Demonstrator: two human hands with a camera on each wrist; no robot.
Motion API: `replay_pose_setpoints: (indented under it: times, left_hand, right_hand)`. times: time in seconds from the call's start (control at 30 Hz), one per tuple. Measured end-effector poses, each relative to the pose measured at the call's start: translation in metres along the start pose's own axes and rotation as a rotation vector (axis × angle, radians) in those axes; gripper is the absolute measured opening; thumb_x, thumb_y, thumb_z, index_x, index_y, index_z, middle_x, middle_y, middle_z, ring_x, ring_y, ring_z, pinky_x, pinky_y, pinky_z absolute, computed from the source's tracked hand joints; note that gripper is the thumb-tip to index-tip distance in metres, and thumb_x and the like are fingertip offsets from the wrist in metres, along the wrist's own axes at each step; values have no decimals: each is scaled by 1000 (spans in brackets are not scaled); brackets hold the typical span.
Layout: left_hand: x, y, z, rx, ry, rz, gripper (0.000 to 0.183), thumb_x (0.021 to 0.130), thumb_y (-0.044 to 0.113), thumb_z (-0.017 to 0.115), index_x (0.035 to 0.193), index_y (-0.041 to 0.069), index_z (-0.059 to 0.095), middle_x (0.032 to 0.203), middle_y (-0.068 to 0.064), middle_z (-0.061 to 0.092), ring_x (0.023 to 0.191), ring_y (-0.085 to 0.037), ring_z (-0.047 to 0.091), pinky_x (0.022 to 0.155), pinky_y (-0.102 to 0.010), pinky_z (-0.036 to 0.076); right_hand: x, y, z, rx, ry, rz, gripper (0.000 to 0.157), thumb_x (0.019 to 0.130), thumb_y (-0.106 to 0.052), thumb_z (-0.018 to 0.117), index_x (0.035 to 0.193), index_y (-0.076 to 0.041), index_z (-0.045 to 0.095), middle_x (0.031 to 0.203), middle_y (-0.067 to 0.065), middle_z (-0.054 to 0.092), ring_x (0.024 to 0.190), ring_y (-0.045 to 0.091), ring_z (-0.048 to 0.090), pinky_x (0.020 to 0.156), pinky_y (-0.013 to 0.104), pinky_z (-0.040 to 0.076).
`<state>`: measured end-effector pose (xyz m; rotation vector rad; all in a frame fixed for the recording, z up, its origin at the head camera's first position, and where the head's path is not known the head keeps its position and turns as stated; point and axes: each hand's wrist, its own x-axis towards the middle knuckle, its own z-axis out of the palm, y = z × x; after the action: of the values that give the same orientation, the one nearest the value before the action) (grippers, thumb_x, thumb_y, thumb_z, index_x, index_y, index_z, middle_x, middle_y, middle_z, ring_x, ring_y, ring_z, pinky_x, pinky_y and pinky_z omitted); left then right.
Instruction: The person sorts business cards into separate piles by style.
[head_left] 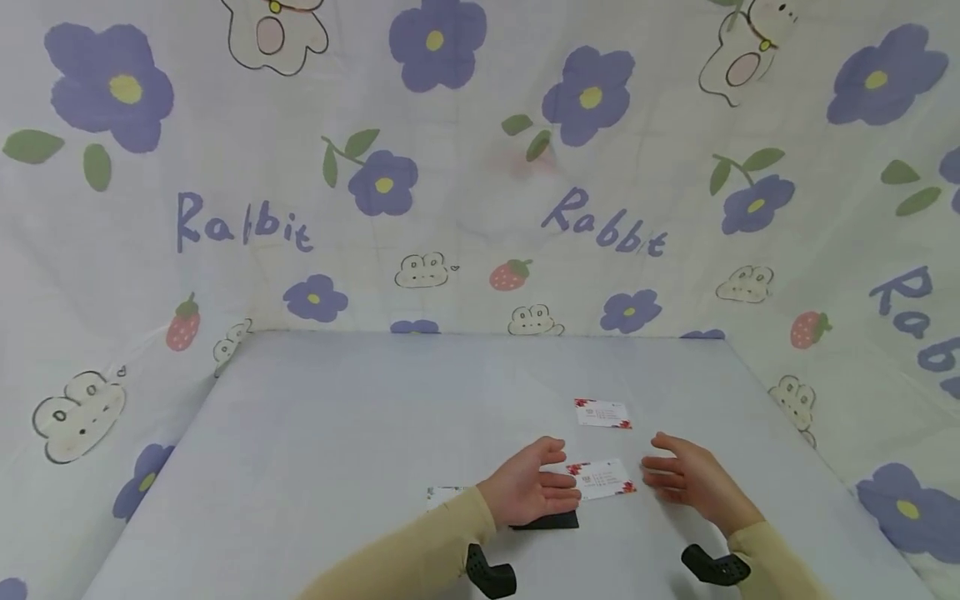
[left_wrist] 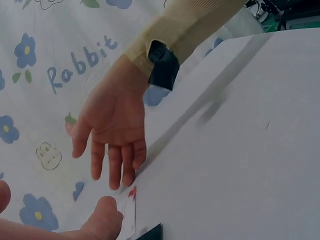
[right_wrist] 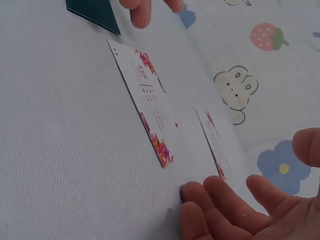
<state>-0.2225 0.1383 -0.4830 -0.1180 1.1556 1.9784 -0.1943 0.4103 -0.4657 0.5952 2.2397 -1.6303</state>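
Note:
My left hand (head_left: pixel 528 481) hovers with loosely spread fingers, its fingertips overlapping the left end of a white business card (head_left: pixel 606 479) with red floral corners. Whether they touch it I cannot tell. To the right of that card is my right hand (head_left: pixel 697 479), palm turned inward, holding nothing; the right wrist view shows its relaxed fingers (right_wrist: pixel 225 210) apart from the card (right_wrist: pixel 142 102). Farther back lies a similar red-cornered business card (head_left: pixel 603 413). A flat dark item (head_left: pixel 551 522) sits partly hidden below my left hand, and another pale patterned card (head_left: pixel 442 496) shows behind my left wrist.
The white tabletop (head_left: pixel 322 433) meets a cloth backdrop (head_left: pixel 465 225) printed with flowers, rabbits and strawberries at the back and both sides. Each wrist carries a black camera mount (head_left: pixel 491 572).

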Motion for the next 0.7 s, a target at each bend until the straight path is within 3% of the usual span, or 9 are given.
replay_pose_setpoints:
  times: [0.2,0.4,0.7]
  left_hand:
    - [9,-17,20,5,61,-11,81,97,33,59,156,-8,24,152,-45,30,145,-57,34,117,-55,40]
    - [3,-15,12,32,118,20,80,98,33,59,157,-7,23,151,-44,34,145,-56,35,119,-56,38]
    - [4,-9,10,30,125,20,78,98,32,60,155,-8,26,151,-44,34,144,-56,35,120,-57,35]
  right_hand:
    - [-1,1,2,-31,20,-14,88,103,-60,42,157,6,20,146,30,52,99,14,70,86,28,56]
    - [-1,1,5,-48,17,-15,84,105,-57,40,155,8,21,145,31,53,99,15,69,86,30,56]
    - [6,-2,11,-45,-3,-20,81,106,-53,41,155,8,22,140,29,57,98,17,68,84,30,55]
